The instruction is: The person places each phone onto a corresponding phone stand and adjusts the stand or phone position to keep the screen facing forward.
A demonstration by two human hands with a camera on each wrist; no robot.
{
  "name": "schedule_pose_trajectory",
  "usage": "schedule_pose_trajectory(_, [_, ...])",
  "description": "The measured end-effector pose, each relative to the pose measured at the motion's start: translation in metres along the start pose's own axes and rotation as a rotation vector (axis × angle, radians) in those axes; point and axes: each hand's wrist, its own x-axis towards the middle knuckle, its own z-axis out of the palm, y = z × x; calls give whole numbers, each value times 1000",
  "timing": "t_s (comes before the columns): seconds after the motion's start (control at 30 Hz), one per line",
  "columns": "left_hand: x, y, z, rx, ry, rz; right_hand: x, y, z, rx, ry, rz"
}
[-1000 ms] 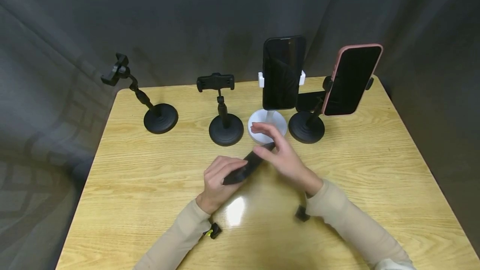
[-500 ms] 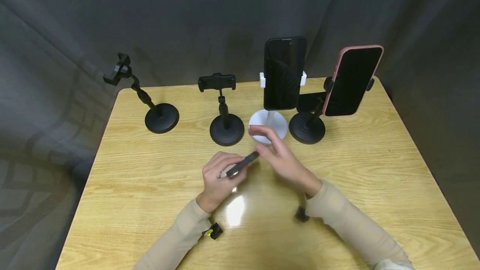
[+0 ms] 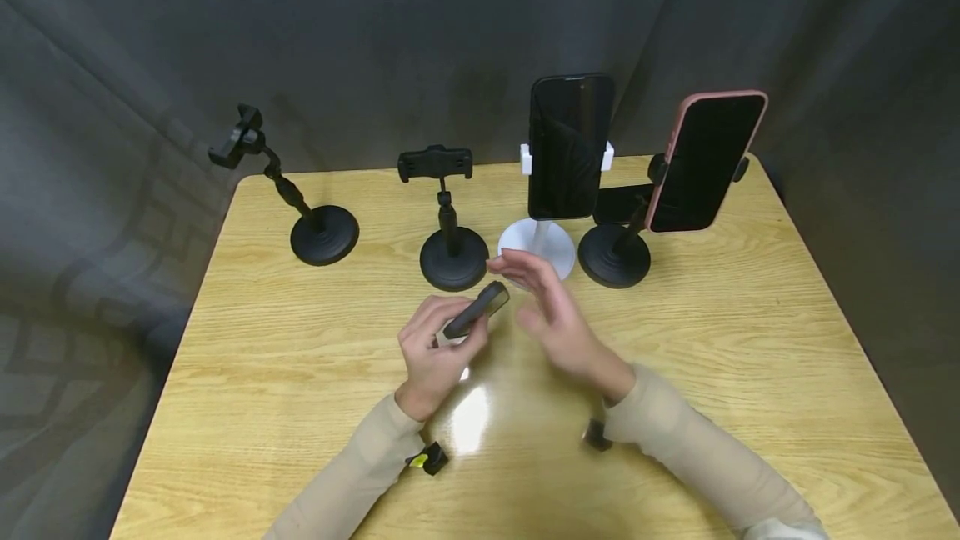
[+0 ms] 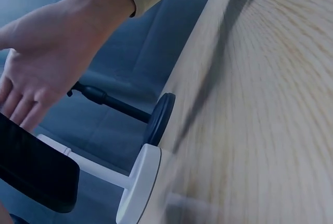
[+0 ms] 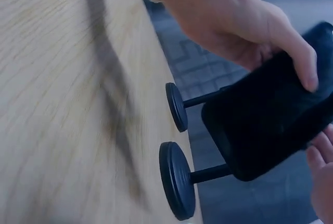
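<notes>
A black phone [image 3: 477, 308] is gripped in my left hand [image 3: 435, 357], held tilted above the table in the head view. In the right wrist view its broad dark face [image 5: 265, 120] shows, with the left thumb [image 5: 304, 65] lying across it. My right hand [image 3: 562, 319] is just to the right of the phone, fingers extended and holding nothing. Seen from the left wrist, that right hand [image 4: 54, 52] has its palm in view beyond the phone [image 4: 36, 166]. Behind the hands stand the white phone stand [image 3: 525, 244] and a black stand [image 3: 453, 259] with a bare clamp.
Another black stand [image 3: 324, 236] with nothing in its clamp stands at the left. The white stand carries a black phone [image 3: 570, 148]. At the right, a black stand [image 3: 613, 257] bears a pink-edged phone [image 3: 705, 161]; a dark slab [image 3: 618, 205] lies behind it.
The left hand has turned the phone and drawn it slightly left and up, away from the right hand. The right hand's thumb has shifted, and the phone's far end now stands apart from it.
</notes>
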Motion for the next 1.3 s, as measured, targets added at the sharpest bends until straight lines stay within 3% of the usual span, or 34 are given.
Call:
schedule_pose_trajectory(0.17, [2,0,3,16,8,31,4,-3,8,-162,-1,-133])
schedule_pose_trajectory(0.27, [3,-1,5,19,11,47,5,-4,13,-197,25,-168])
schedule_pose_trajectory(0.87, [7,0,13,89,41,107,6,-2,39,-348,220,-214])
schedule_pose_trajectory(1.3, [4,-5,18,80,34,114,9,4,42,-364,264,-213])
